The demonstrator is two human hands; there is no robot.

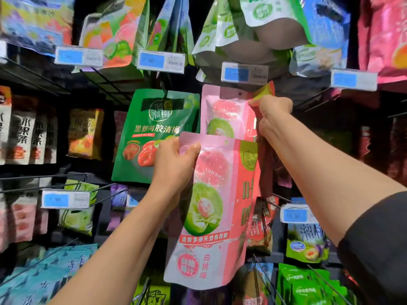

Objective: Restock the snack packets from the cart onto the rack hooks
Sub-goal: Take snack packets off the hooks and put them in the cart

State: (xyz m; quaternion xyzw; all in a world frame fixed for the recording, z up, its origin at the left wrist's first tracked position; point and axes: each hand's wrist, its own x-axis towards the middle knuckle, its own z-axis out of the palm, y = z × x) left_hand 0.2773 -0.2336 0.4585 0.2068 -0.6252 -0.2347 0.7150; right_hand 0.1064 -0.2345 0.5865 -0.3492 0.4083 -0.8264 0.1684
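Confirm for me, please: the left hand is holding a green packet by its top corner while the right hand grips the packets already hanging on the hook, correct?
Not quite: the packet in the left hand is pink, not green, as the head view shows. The rest stands: it is held by its top corner while the right hand grips the hanging packets.

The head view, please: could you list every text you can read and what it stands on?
"溜溜梅" and "黑糖阿胶清梅": green packet.
"白桃味": pink packet in the left hand.
"水果条": white packets.
"7.90": blue price tag.
Other tags, small print: blurred.
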